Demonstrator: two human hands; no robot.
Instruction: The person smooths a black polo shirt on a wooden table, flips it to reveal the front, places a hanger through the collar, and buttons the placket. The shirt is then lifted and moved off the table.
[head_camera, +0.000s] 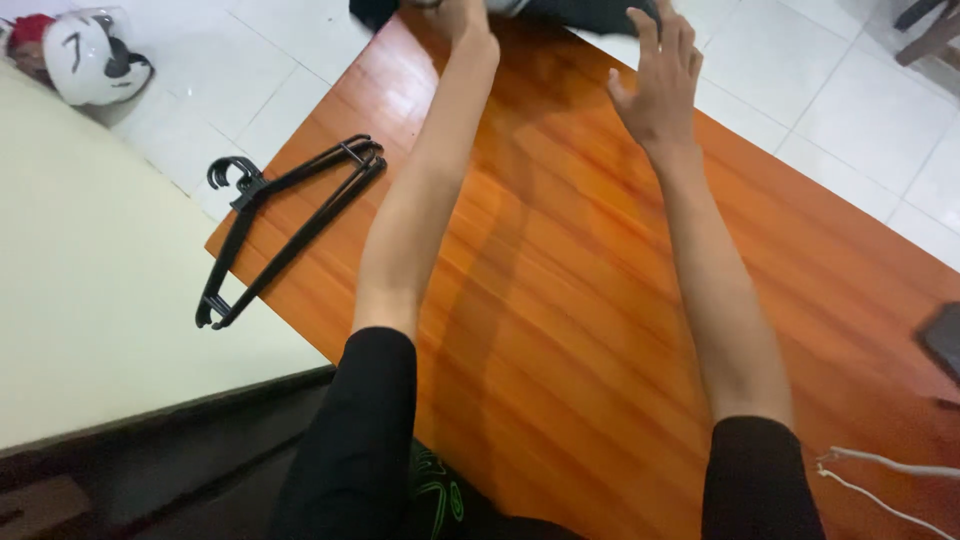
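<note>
Dark cloth, black or very dark grey, lies at the far edge of the wooden table, and both my arms stretch out to it. Most of it is cut off by the top of the view, so I cannot say what kind of garment it is.

My left hand is at the cloth near the far corner of the table; only the wrist and the heel of the hand show, so I cannot tell if the fingers are closed on it. My right hand is open, the fingers spread, and the fingertips just reach the edge of the fabric without gripping it.

I judge the cloth to be soft and light, without any stiffness; it will sag and fold wherever I do not support it. It is not fragile, and on this glossy wood it should slide easily. A good hold, I think, is a pinch at two points well apart along its near edge.

Two black plastic hangers lie at the left edge of the table, stacked together, hooks pointing away from me. A white cable lies at the near right corner.
</note>
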